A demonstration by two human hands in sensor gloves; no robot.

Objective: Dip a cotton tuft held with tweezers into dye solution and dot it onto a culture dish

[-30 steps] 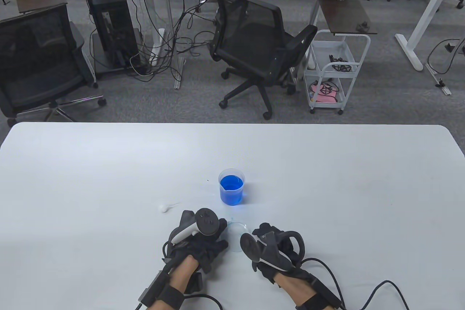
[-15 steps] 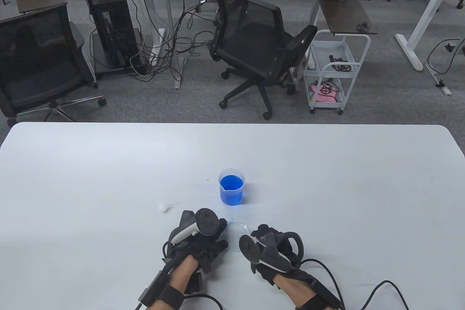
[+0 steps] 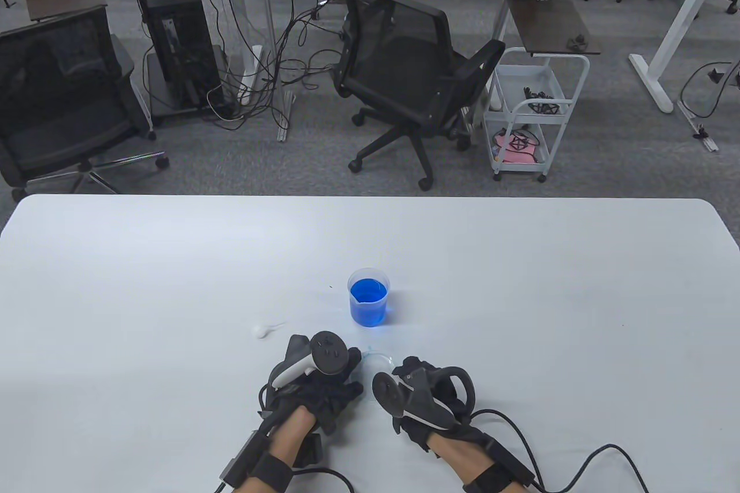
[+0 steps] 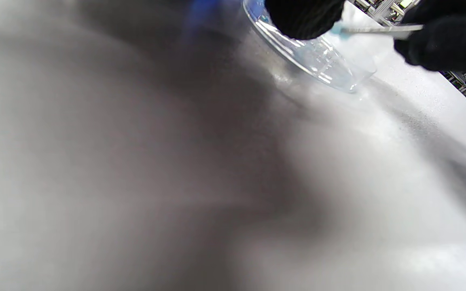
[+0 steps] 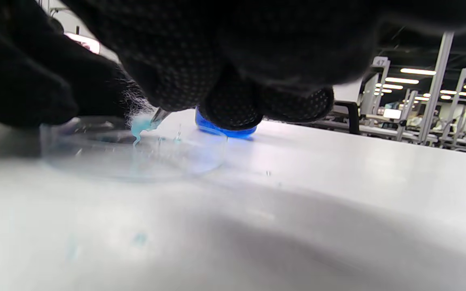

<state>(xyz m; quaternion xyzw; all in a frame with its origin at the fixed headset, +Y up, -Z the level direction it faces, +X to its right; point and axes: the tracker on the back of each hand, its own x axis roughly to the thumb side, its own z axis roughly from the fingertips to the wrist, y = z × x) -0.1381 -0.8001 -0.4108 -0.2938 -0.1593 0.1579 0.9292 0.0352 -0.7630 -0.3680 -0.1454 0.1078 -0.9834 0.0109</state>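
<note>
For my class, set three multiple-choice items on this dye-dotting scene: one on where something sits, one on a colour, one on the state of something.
1. Where is the culture dish?
A. Between the two hands, nearer the person than the beaker
B. Beyond the beaker, at the table's far edge
C. On the floor by the chair

2. What colour is the liquid in the beaker?
A. Red
B. Blue
C. Yellow

3. What state is the cotton tuft in the tweezers?
A. Dry and pure white
B. Tinted light blue, over the dish
C. Lying loose on the table

Answers:
1 A, since the table view shows the dish between the left hand and right hand.
2 B, since the beaker holds bright blue liquid.
3 B, since the right wrist view shows the pale blue tuft at the tweezer tip above the dish.
</note>
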